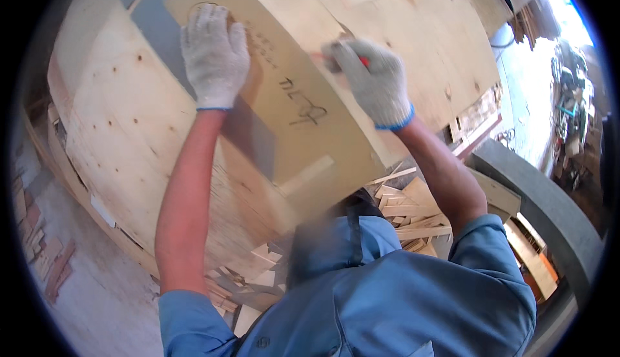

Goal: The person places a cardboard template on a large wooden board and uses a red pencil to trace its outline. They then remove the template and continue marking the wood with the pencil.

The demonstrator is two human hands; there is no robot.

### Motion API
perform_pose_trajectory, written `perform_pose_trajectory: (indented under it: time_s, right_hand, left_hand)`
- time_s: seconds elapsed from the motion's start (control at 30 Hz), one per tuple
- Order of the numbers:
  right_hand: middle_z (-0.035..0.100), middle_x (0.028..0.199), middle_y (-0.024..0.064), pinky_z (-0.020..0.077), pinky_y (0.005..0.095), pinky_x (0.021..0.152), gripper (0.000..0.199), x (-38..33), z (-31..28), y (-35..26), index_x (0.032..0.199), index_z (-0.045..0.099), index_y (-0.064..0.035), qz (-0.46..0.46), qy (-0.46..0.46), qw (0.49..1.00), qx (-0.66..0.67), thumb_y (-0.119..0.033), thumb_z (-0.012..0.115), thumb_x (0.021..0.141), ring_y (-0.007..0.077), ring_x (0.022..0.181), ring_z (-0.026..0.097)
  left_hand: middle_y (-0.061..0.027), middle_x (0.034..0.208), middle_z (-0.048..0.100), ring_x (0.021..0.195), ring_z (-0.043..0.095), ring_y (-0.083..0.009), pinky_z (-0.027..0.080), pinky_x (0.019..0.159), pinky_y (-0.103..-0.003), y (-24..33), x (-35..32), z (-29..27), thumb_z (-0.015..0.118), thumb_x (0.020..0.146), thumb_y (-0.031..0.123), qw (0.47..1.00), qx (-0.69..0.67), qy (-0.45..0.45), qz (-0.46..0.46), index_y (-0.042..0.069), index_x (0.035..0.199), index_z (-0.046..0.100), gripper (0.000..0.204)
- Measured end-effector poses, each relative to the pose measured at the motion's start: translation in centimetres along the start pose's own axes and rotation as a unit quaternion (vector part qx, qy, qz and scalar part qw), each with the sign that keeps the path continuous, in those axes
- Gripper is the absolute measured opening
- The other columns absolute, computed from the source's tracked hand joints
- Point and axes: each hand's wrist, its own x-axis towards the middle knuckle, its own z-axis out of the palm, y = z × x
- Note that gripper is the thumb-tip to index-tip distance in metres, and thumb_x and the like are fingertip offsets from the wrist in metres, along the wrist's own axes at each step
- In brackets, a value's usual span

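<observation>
My left hand [215, 57], in a white knit glove with a blue cuff, lies flat with its fingers stretched on a tan template board [339, 144]. Dark handwriting and a drawn curve mark this board. Under it, a blue-grey sheet [165, 21] sticks out on the left side. Both rest on a large pale plywood panel [129, 115]. At the template's right edge my gloved right hand [378, 82] is closed around a slim red pencil or pen [365, 62]. Its fingertips and the tool's tip are blurred by motion.
Wood offcuts [413, 212] are heaped below the panel, near my body. A grey curved beam [542, 189] runs along the right. Brick-coloured strips [55, 266] lie on the floor at the lower left. Mixed clutter [575, 99] fills the far right.
</observation>
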Motion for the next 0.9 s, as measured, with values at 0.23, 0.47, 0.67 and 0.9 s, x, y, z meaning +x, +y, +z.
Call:
perform_pose_trajectory:
  time_s: [0.23,0.47,0.67,0.9]
  right_hand:
    - [0.075,0.092,0.0093,0.055,0.0279,0.074,0.015,-18.8,-6.6,0.4,0.105,0.075,-0.0003,0.129,0.044,0.991,-0.007,-0.005,0.062,0.099,0.0126,0.081,0.07]
    - [0.073,0.079,0.0075,0.0538,0.0275,0.059,0.023,-24.9,-11.7,-1.1,0.094,0.073,0.0015,0.46,-0.03,0.881,0.108,-0.018,0.063,0.1,0.0129,0.063,0.067]
    - [0.071,0.088,0.0114,0.0516,0.0292,0.055,0.025,-19.3,-13.0,0.3,0.116,0.066,0.0036,0.285,0.105,0.89,0.34,-0.015,0.056,0.102,0.0175,0.062,0.063]
    - [0.072,0.093,0.015,0.0493,0.0322,0.055,0.066,2.3,-4.7,0.1,0.119,0.063,0.0064,0.26,0.015,0.8,0.54,-0.055,0.041,0.109,0.0186,0.067,0.06]
  left_hand:
    - [-0.0119,0.133,0.064,0.129,0.055,-0.0303,0.039,0.111,-0.046,-1.0,0.0,1.1,0.06,0.098,0.032,1.0,-0.001,0.013,0.013,0.008,0.123,0.063,0.035]
    - [-0.0152,0.131,0.064,0.126,0.057,-0.0325,0.043,0.108,-0.047,-2.1,0.4,1.1,0.057,0.1,0.034,0.999,-0.028,-0.004,0.016,0.007,0.122,0.063,0.036]
    - [-0.0186,0.133,0.061,0.131,0.052,-0.0377,0.038,0.112,-0.051,0.1,0.7,1.3,0.058,0.098,0.033,1.0,0.003,0.013,-0.01,0.007,0.123,0.061,0.036]
    - [-0.0167,0.145,0.053,0.142,0.043,-0.0355,0.029,0.122,-0.051,1.6,1.2,-3.0,0.064,0.095,0.024,0.996,-0.028,-0.037,-0.082,0.007,0.131,0.057,0.041]
